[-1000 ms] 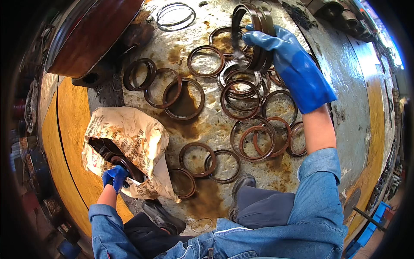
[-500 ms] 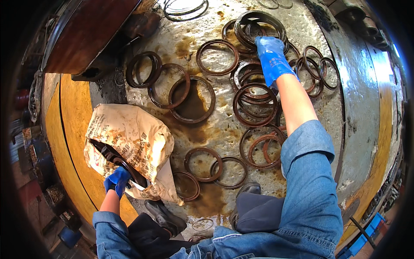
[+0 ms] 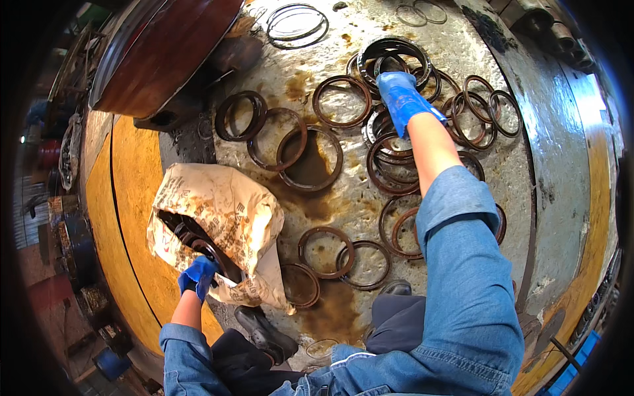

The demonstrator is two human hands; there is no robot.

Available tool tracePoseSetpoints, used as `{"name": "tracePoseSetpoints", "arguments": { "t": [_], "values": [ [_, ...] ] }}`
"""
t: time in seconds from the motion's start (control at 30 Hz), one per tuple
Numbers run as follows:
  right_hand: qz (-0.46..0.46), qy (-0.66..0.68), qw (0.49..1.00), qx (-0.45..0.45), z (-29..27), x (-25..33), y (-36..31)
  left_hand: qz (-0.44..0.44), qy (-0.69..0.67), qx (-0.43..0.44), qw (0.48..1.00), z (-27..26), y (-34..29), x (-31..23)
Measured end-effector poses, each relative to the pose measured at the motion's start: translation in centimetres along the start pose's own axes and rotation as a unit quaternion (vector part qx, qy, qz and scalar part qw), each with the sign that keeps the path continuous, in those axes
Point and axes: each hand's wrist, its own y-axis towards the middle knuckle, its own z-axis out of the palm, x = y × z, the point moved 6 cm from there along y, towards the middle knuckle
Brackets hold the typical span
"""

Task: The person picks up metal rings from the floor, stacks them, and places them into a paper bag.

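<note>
My right hand (image 3: 401,99), in a blue glove, is stretched far forward and closed on the near side of a thick dark ring (image 3: 426,56). That ring lies over other oily brown rings, and its fingertips' grip is partly hidden by the glove. At lower left, my left hand (image 3: 198,274), also blue-gloved, is closed at the mouth of a crumpled brown paper bag (image 3: 241,198). Dark rings (image 3: 221,256) show inside the bag beside the fingers. Whether the left fingers also grip one of these rings I cannot tell.
Several rings lie scattered on the oil-stained floor, among them overlapping ones (image 3: 310,158) in the middle and a pair (image 3: 327,253) near my feet. A large red-brown metal body (image 3: 158,59) stands at upper left. Yellow strips (image 3: 135,224) run along the left.
The view has shifted slightly, so the bag and floor appear farther right. My right hand and the thick dark ring have shifted a little left. My left hand stays at the bag's mouth.
</note>
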Motion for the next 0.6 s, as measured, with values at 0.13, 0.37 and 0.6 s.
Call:
{"name": "tracePoseSetpoints", "arguments": {
  "t": [0.13, 0.37, 0.6],
  "values": [
    [-0.106, -0.008, 0.993, -0.053, 0.5, 2.1, -4.4, 0.055, -0.247, 0.0, 0.967, 0.7, -0.2, 1.8],
    [-0.035, 0.286, 0.955, -0.077, -1.8, -2.6, -9.5, 0.015, -0.45, -0.035, 0.892, -3.3, 1.4, 11.4],
    [-0.097, 0.858, 0.503, -0.041, -1.5, -10.7, -14.2, 0.265, -0.631, -0.103, 0.721, -15.1, -5.3, -2.7]
  ]
}}
